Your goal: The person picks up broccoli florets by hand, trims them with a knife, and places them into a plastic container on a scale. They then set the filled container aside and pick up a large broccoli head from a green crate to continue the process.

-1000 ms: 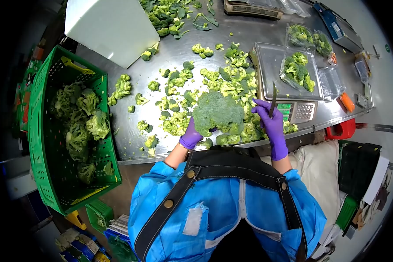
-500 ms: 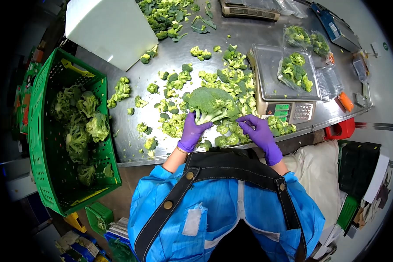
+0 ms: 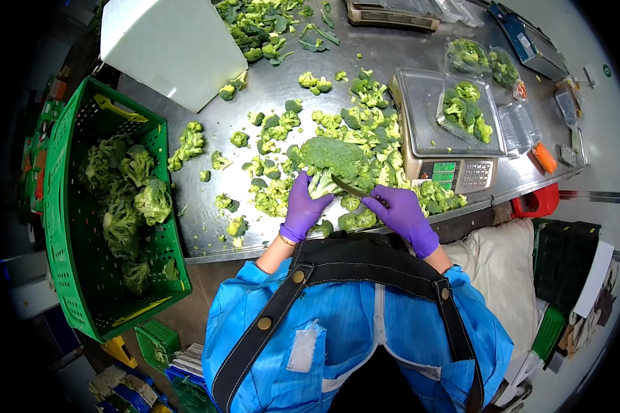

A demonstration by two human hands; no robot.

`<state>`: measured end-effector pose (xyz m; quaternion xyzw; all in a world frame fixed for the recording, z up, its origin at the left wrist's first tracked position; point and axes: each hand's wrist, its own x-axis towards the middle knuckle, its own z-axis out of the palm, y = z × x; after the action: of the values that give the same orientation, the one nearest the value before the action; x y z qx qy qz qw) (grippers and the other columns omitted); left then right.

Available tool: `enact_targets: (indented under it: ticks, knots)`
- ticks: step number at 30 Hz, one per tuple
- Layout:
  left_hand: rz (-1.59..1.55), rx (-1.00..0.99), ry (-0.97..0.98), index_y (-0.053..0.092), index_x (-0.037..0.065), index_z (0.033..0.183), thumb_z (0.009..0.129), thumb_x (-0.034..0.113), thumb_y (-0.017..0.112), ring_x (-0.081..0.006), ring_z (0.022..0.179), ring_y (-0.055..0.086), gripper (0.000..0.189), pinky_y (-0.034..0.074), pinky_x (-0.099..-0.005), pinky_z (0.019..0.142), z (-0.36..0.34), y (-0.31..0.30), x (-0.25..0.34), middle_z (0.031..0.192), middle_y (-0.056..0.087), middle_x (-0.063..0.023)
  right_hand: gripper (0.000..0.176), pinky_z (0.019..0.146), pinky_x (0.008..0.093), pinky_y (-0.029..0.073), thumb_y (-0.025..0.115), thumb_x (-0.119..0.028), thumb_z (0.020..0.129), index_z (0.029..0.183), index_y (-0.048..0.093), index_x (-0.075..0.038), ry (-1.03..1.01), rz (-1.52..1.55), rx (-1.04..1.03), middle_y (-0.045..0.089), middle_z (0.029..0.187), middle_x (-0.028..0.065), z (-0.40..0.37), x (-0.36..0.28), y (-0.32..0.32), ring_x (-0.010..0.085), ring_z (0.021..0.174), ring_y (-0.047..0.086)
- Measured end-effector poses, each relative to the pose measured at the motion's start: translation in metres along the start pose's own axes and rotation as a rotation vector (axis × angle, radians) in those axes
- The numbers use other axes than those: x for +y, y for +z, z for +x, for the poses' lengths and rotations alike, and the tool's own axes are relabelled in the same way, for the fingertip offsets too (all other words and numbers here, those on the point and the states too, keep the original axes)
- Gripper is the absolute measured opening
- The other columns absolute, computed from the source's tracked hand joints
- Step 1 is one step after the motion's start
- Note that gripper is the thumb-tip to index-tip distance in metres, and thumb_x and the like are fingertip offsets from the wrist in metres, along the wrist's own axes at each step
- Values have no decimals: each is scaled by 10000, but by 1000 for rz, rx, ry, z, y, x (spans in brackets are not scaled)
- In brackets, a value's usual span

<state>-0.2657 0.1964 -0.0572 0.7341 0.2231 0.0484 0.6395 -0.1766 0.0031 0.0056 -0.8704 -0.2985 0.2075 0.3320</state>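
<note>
My left hand (image 3: 304,206), in a purple glove, is closed on the stalk side of a large broccoli head (image 3: 334,157) over the metal table. In my right hand (image 3: 402,212), gloved the same, is a small knife with a curved dark blade (image 3: 351,187). The blade points left and lies against the underside of the broccoli head. Cut florets (image 3: 275,196) are spread around and beyond both hands. To the right, a scale (image 3: 456,173) carries a clear tray of florets (image 3: 465,110).
A green crate (image 3: 67,227) with broccoli stands at the left. A white bin (image 3: 172,51) tilts at the upper left beside a floret pile (image 3: 255,31). Filled clear trays (image 3: 470,55), a second scale (image 3: 393,17) and an orange item (image 3: 544,159) are at the right and back.
My right hand has turned and moved slightly left, and the knife blade now shows against the broccoli. My left hand stays on the stalk.
</note>
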Motion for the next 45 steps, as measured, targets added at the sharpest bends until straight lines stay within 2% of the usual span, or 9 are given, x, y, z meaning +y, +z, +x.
enact_targets:
  ticks: [8,10,20,23,25,39,41,43,45]
  knots:
    - [192,-38,94,353,-31,1107,663,-90,629,-204,968,532,527,463,-280,795,1,2,-37,1034,476,-127,444,504,378,417,523,-494,796,671,591,-73,-18,-113,-21,539,569,121,4,4,4,307,557,547]
    - [75,58,168,420,-1,905,594,91,717,-302,747,496,439,419,-363,675,0,6,-37,815,455,-151,446,500,386,412,522,-487,799,646,577,-71,-33,-119,-5,533,563,127,3,2,8,312,555,544]
    - [254,56,301,426,-20,979,595,83,701,-317,766,488,483,417,-357,687,-5,-7,-11,844,455,-161,438,489,402,403,530,-455,804,602,539,-67,-106,-200,16,518,548,135,9,1,18,328,537,529]
    - [307,-53,138,409,-68,1106,630,59,711,-242,967,515,577,416,-341,822,-7,-8,-3,1014,507,-162,418,493,399,402,534,-439,806,619,546,-65,-119,-102,-20,522,563,136,10,9,19,327,540,528]
    - [300,115,281,436,1,938,595,83,697,-311,756,485,439,412,-357,665,-8,2,-3,834,448,-152,410,494,395,401,538,-431,806,626,549,-63,-101,-49,-61,523,568,135,10,16,17,326,541,527]
    - [371,313,380,463,16,892,565,-8,691,-303,893,491,400,403,-376,764,-3,12,10,913,489,-134,200,495,333,428,663,-301,723,721,629,-103,-27,-14,19,540,536,77,2,25,20,253,514,555]
    - [-263,160,113,477,1,984,593,-2,705,-211,885,535,452,440,-330,767,2,9,-4,935,534,-99,148,491,319,430,687,-249,700,737,642,-113,-395,-59,63,556,536,59,1,33,17,240,520,564]
    - [-162,134,257,468,-2,1099,703,25,653,-149,898,543,437,461,-289,780,8,-1,-25,1005,561,-79,94,489,299,416,665,-179,718,772,656,-103,-411,16,104,569,563,59,-2,32,15,202,512,551]
    - [-690,-2,2,463,13,1153,786,39,571,-159,932,543,384,456,-298,804,9,-11,-37,1064,559,-87,77,487,280,402,643,-109,736,806,670,-93,-426,92,151,582,590,59,0,28,14,164,504,539]
